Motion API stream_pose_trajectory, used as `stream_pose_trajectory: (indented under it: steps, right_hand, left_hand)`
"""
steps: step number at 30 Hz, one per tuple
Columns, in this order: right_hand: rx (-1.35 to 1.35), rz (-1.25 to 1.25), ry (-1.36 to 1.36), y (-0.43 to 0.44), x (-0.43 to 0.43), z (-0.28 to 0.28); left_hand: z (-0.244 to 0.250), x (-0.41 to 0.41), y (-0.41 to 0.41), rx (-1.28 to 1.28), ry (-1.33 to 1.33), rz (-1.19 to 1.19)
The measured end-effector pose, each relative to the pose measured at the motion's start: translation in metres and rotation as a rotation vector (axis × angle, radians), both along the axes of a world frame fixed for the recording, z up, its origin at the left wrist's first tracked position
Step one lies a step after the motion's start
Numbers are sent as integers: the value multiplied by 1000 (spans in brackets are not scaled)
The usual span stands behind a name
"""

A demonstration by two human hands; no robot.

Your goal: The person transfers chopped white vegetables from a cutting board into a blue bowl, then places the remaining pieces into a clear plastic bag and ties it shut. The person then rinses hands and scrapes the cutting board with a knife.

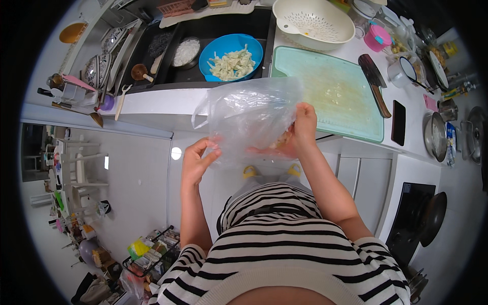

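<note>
A clear plastic bag [251,110] is stretched between my two hands in front of the counter edge. My left hand [200,158] pinches its left side between thumb and fingers. At the opposite side, my right hand [305,126] grips the bag, with pale and pinkish food pieces [281,142] showing beside the fingers; what they are I cannot tell. Beyond the bag, a blue colander [206,49] in the dark sink holds pale chopped vegetable pieces [233,65]. A light green cutting board [343,87] with small scraps on it lies on the counter to the right.
A cleaver [373,80] with a wooden handle lies across the board's right edge, beside a black phone [398,122]. Behind the board stands a white colander [314,23]. A bowl of white contents [186,52] sits in the sink [175,78]. An enamel mug [400,72] stands further right.
</note>
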State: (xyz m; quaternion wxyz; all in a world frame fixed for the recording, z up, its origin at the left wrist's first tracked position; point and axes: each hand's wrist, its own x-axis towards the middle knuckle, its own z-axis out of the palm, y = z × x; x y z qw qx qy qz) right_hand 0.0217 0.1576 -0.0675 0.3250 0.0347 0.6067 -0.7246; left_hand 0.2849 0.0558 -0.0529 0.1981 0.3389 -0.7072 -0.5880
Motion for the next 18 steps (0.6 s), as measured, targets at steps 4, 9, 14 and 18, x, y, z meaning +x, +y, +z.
stream_pose_trajectory:
  steps: [4, 9, 14, 18]
  right_hand:
    - [32, 49, 406, 1, -20, -18]
    - [27, 96, 427, 14, -31, -14]
    - [96, 341, 831, 52, -6, 27]
    - [220, 522, 1269, 61, -8, 21]
  left_hand:
    - [19, -6, -18, 424, 402, 242]
    - [32, -24, -21, 410, 365, 295]
    - [26, -30, -16, 452, 413, 289]
    - [36, -41, -10, 450, 401, 284]
